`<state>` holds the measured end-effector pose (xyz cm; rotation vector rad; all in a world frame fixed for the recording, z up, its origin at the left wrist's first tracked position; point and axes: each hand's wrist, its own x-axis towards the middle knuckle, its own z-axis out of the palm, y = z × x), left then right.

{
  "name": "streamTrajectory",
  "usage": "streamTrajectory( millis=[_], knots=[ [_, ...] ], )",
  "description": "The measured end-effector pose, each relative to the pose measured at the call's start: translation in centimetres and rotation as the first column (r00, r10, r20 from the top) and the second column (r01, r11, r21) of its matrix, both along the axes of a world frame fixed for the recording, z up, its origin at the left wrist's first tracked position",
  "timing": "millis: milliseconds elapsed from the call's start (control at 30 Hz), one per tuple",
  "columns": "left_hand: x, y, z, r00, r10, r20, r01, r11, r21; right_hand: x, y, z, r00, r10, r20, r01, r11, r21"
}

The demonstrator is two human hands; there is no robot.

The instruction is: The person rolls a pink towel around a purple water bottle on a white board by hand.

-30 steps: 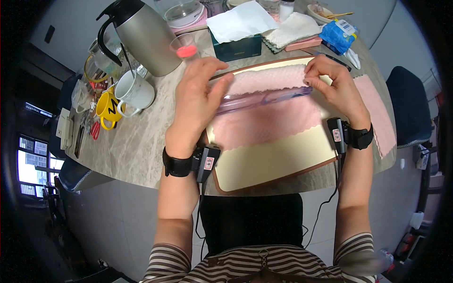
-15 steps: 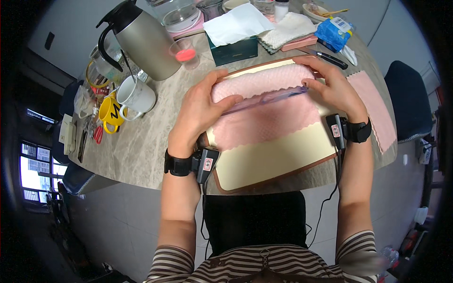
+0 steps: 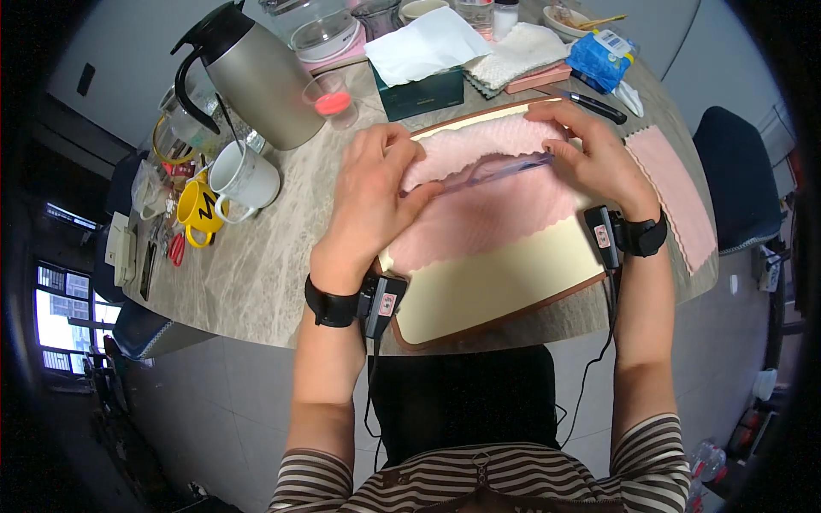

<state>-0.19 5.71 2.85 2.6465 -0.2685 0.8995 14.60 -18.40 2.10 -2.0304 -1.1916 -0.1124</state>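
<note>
A pink textured cloth (image 3: 492, 224) with scalloped edges lies on a cream board (image 3: 487, 299) with a brown rim. Its far part is folded over toward me, and along that fold's edge runs a translucent purple strip (image 3: 505, 172), whose exact kind I cannot make out. My left hand (image 3: 366, 190) pinches the fold's left end, fingers curled on the far side and thumb by the strip. At the right end, my right hand (image 3: 594, 158) grips the cloth, thumb near the strip's end and fingers over the far edge. The fold's middle edge is wavy and slightly raised.
Beyond the board stand a green tissue box (image 3: 419, 96), a clear cup (image 3: 334, 103) and a steel jug (image 3: 261, 85). A knife (image 3: 594, 106) lies at the far right, near another pink cloth (image 3: 671, 192). Leftward are a white mug (image 3: 248, 177) and a yellow mug (image 3: 200, 209).
My left hand has shifted slightly right, its fingers bunching closer on the cloth. The folded part has become flatter and more rumpled, its middle edge lifting off the purple strip. My right hand barely moved.
</note>
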Motion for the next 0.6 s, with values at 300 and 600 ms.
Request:
streamTrajectory(
  millis=[300, 600],
  knots=[
    [-0.3, 0.3, -0.8, 0.999, 0.036, -0.023, -0.037, 0.997, -0.072, 0.0, -0.5, 0.5, 0.995, -0.01, -0.099, 0.01, 1.0, -0.009],
    [-1.0, 0.2, 0.5, 0.954, 0.14, -0.266, -0.18, 0.974, -0.135, 0.5, -0.8, 0.5, 0.978, -0.022, -0.207, 0.016, 0.999, -0.033]
  ],
)
